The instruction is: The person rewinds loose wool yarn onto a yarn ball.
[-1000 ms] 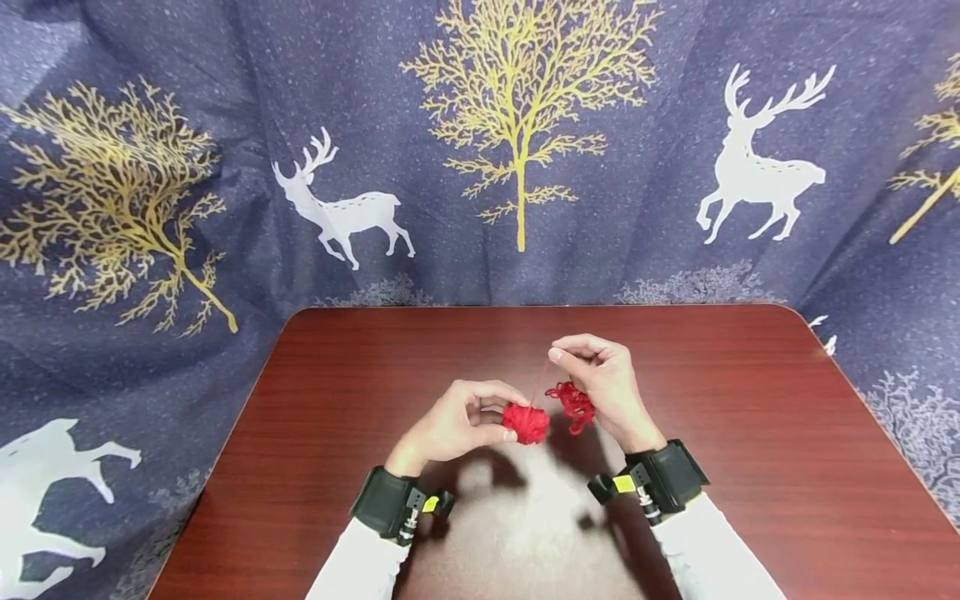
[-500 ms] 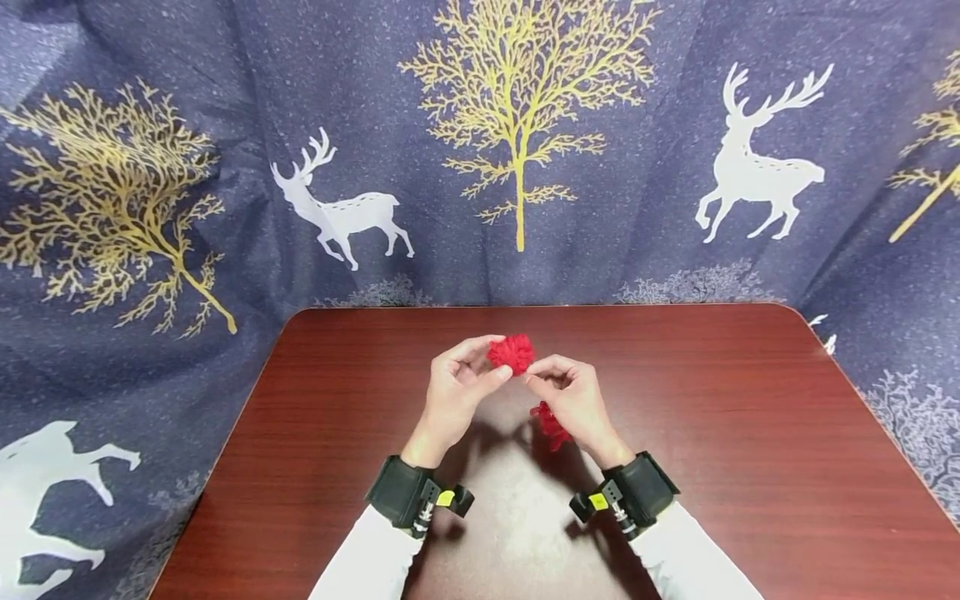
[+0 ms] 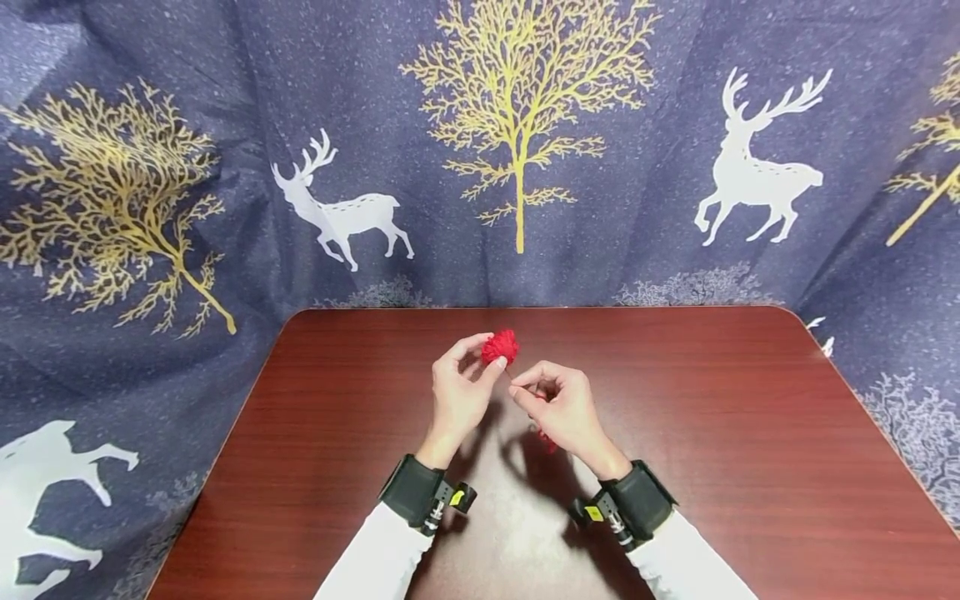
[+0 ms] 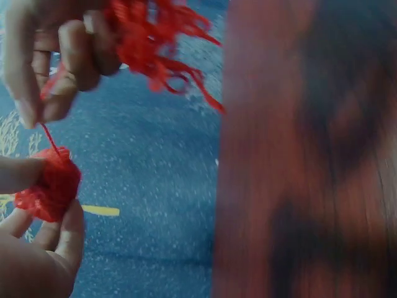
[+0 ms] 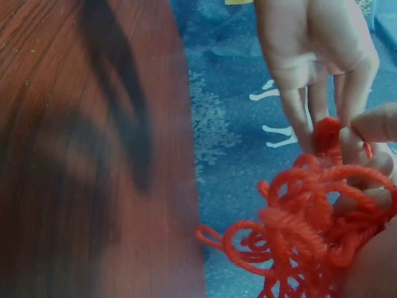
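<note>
A small ball of red yarn (image 3: 500,347) is held above the table between the thumb and fingers of my left hand (image 3: 459,396). From it a short strand of yarn (image 4: 49,136) runs to my right hand (image 3: 562,410), which pinches the strand between thumb and index finger. A loose, looped bundle of the same red yarn (image 5: 298,223) hangs from the curled lower fingers of the right hand; in the head view that hand hides most of it. In the left wrist view the bundle (image 4: 155,43) dangles beside the right hand's fingers.
Beneath the hands lies a reddish-brown wooden table (image 3: 337,400) with rounded far corners. Behind it hangs a dark blue cloth (image 3: 480,275) printed with white deer and yellow trees. Black straps with small cameras sit on both wrists.
Both hands have moved, the left up and away with the yarn ball, the right leftward and nearer to it. The ball has been turned, and the strand between the hands is now shorter.
</note>
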`<state>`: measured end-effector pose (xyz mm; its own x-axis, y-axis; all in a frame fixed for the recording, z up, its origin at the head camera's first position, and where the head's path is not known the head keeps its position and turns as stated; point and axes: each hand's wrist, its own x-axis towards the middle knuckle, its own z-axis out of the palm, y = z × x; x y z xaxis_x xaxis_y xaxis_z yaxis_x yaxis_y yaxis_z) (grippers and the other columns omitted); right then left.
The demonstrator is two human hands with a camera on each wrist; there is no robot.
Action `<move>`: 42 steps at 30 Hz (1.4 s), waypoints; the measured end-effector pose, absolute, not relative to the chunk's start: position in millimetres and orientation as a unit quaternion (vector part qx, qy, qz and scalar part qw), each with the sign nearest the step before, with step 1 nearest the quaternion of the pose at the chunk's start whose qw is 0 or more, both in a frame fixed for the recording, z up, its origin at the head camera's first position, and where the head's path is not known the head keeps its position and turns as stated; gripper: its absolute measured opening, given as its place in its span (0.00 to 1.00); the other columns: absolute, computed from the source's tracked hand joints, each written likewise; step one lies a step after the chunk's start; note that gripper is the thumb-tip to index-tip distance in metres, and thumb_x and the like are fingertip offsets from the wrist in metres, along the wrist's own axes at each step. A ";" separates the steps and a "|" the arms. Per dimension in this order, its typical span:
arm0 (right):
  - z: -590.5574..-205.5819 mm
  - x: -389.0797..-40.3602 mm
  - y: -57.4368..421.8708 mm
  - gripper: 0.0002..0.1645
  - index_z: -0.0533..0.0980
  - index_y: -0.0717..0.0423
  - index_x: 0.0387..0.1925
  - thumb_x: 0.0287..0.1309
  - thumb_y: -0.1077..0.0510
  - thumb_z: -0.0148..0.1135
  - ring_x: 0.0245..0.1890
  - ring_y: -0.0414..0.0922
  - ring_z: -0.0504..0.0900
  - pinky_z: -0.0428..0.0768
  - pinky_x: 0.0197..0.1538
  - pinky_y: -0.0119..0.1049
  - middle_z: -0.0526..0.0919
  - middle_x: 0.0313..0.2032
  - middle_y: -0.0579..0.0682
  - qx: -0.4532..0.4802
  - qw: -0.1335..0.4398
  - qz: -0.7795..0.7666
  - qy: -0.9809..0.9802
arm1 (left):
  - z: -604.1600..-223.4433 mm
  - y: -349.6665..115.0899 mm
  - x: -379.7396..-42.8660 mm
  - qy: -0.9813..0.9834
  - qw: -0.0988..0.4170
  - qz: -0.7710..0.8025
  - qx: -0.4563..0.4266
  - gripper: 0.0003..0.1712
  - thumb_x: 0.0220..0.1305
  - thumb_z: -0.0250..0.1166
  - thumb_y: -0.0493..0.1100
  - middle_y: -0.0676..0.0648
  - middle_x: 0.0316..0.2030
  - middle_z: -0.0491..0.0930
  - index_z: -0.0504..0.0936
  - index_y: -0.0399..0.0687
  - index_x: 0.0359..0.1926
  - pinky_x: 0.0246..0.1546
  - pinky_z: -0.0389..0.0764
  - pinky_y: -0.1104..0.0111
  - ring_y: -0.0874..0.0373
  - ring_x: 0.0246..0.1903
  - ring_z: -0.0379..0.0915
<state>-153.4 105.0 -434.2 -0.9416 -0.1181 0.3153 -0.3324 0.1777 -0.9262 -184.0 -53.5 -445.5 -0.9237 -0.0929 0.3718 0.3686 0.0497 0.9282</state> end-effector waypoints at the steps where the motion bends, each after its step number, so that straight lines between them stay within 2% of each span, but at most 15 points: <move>1: -438.6 -155.6 106.6 0.05 0.84 0.65 0.32 0.54 0.73 0.70 0.10 0.34 0.69 0.67 0.13 0.25 0.73 0.15 0.55 0.152 0.093 0.622 -0.762 | -446.9 -54.3 -183.5 -0.728 0.176 -0.654 -0.110 0.21 0.56 0.72 0.26 0.39 0.44 0.85 0.84 0.36 0.52 0.50 0.84 0.57 0.47 0.44 0.82; 5: -442.9 -158.9 112.3 0.05 0.85 0.61 0.33 0.54 0.70 0.72 0.09 0.37 0.70 0.68 0.11 0.27 0.74 0.14 0.53 0.154 0.098 0.630 -0.755 | -454.2 -58.6 -182.9 -0.796 0.199 -0.548 -0.163 0.21 0.55 0.72 0.26 0.41 0.45 0.85 0.84 0.36 0.52 0.46 0.85 0.60 0.49 0.43 0.84; 8: -440.1 -160.2 116.6 0.04 0.85 0.60 0.33 0.55 0.69 0.72 0.11 0.38 0.71 0.68 0.12 0.28 0.76 0.15 0.53 0.146 0.096 0.634 -0.754 | -457.4 -62.3 -182.2 -0.823 0.190 -0.500 -0.190 0.21 0.54 0.72 0.25 0.40 0.46 0.84 0.84 0.35 0.51 0.46 0.85 0.62 0.51 0.43 0.83; 11: -436.3 -162.1 121.2 0.03 0.85 0.60 0.33 0.56 0.67 0.72 0.12 0.39 0.72 0.68 0.12 0.28 0.79 0.18 0.56 0.127 0.086 0.647 -0.747 | -459.6 -66.5 -181.4 -0.839 0.155 -0.479 -0.206 0.21 0.55 0.71 0.25 0.41 0.46 0.83 0.84 0.36 0.51 0.42 0.85 0.64 0.51 0.41 0.83; 14: -431.9 -164.3 125.9 0.03 0.85 0.62 0.34 0.56 0.67 0.71 0.13 0.40 0.74 0.69 0.13 0.28 0.82 0.22 0.59 0.105 0.074 0.676 -0.725 | -460.1 -70.9 -180.6 -0.844 0.100 -0.480 -0.216 0.20 0.57 0.70 0.25 0.42 0.46 0.82 0.84 0.36 0.52 0.40 0.86 0.65 0.53 0.41 0.82; 16: -429.0 -165.9 128.9 0.04 0.84 0.64 0.35 0.56 0.67 0.71 0.17 0.39 0.76 0.71 0.17 0.27 0.85 0.26 0.56 0.092 0.075 0.691 -0.713 | -460.4 -74.0 -180.6 -0.841 0.058 -0.490 -0.224 0.20 0.59 0.69 0.25 0.43 0.46 0.81 0.84 0.36 0.53 0.41 0.86 0.66 0.53 0.41 0.82; 20: -425.2 -169.6 134.7 0.05 0.84 0.65 0.37 0.57 0.68 0.70 0.16 0.36 0.69 0.65 0.18 0.25 0.86 0.27 0.49 0.074 0.072 0.742 -0.662 | -461.9 -79.6 -180.5 -0.828 -0.004 -0.498 -0.255 0.18 0.60 0.69 0.26 0.43 0.46 0.82 0.84 0.36 0.52 0.48 0.84 0.64 0.52 0.45 0.82; 24: -424.7 -173.7 140.1 0.05 0.85 0.60 0.35 0.58 0.70 0.68 0.12 0.35 0.63 0.57 0.16 0.27 0.84 0.23 0.46 0.060 0.067 0.794 -0.602 | -463.6 -83.8 -180.6 -0.816 -0.048 -0.498 -0.290 0.18 0.60 0.70 0.28 0.45 0.45 0.83 0.85 0.38 0.52 0.52 0.83 0.62 0.52 0.46 0.82; 29: -428.0 -178.6 144.8 0.09 0.86 0.56 0.33 0.59 0.71 0.67 0.11 0.35 0.64 0.57 0.16 0.27 0.84 0.21 0.46 0.042 0.063 0.822 -0.565 | -461.0 -87.8 -179.9 -0.780 -0.082 -0.529 -0.324 0.19 0.59 0.72 0.29 0.46 0.45 0.85 0.85 0.39 0.52 0.53 0.82 0.61 0.54 0.47 0.83; 34: -434.6 -183.7 147.6 0.10 0.87 0.52 0.32 0.60 0.70 0.67 0.12 0.35 0.64 0.58 0.18 0.25 0.83 0.21 0.46 0.028 0.065 0.823 -0.564 | -454.7 -90.2 -177.7 -0.710 -0.122 -0.601 -0.347 0.19 0.59 0.71 0.27 0.40 0.48 0.85 0.83 0.33 0.53 0.53 0.82 0.55 0.53 0.49 0.82; 37: -440.0 -186.0 147.7 0.08 0.87 0.53 0.33 0.59 0.68 0.69 0.13 0.35 0.64 0.58 0.18 0.25 0.83 0.22 0.45 0.018 0.066 0.817 -0.573 | -450.4 -90.8 -176.5 -0.667 -0.137 -0.642 -0.353 0.20 0.59 0.69 0.26 0.36 0.49 0.84 0.82 0.30 0.54 0.53 0.82 0.53 0.52 0.49 0.82; 42: -449.2 -186.5 144.6 0.08 0.87 0.52 0.33 0.59 0.67 0.70 0.13 0.35 0.65 0.60 0.18 0.24 0.84 0.23 0.45 0.003 0.050 0.800 -0.597 | -445.0 -89.2 -176.7 -0.608 -0.123 -0.703 -0.348 0.21 0.60 0.67 0.25 0.41 0.47 0.85 0.79 0.25 0.55 0.50 0.84 0.58 0.53 0.47 0.83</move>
<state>-186.5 144.6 -449.2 -0.9950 0.0765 0.0636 -0.0827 -0.2813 -0.9560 -176.7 -89.2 -445.0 -0.7273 0.5967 0.3391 0.2503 -0.2295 0.9406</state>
